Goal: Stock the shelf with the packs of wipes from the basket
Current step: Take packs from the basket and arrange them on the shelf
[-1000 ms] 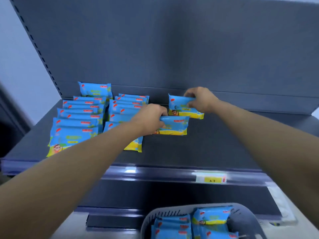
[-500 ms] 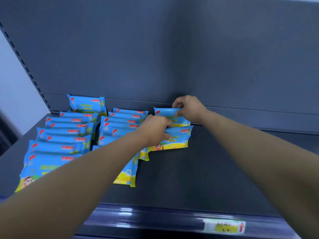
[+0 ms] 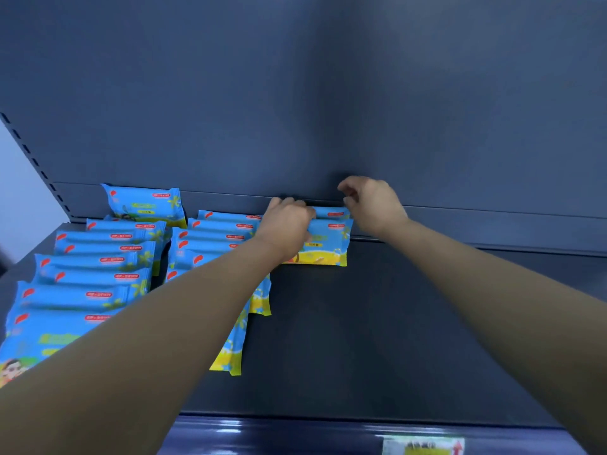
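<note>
Left hand point(image 3: 289, 224): grip closed on the left end of the front pack point(image 3: 323, 246), which has moved back along the shelf point(image 3: 394, 323) and now touches the rear pack point(image 3: 331, 212) by the back panel point(image 3: 328, 110). Right hand point(image 3: 372, 205) has let go of the rear pack: grip loose, fingers curled, just above its right end. Stocked rows point(image 3: 108, 257) sit left of the left grip.

Dim, cool blue cast. Glare on shelf rail point(image 3: 226, 428) at 6 o'clock. Price label point(image 3: 423, 446) at 5 o'clock blurred. Wide-angle bending at edges. Faint shadow on back panel point(image 3: 312, 93), 12 o'clock.
</note>
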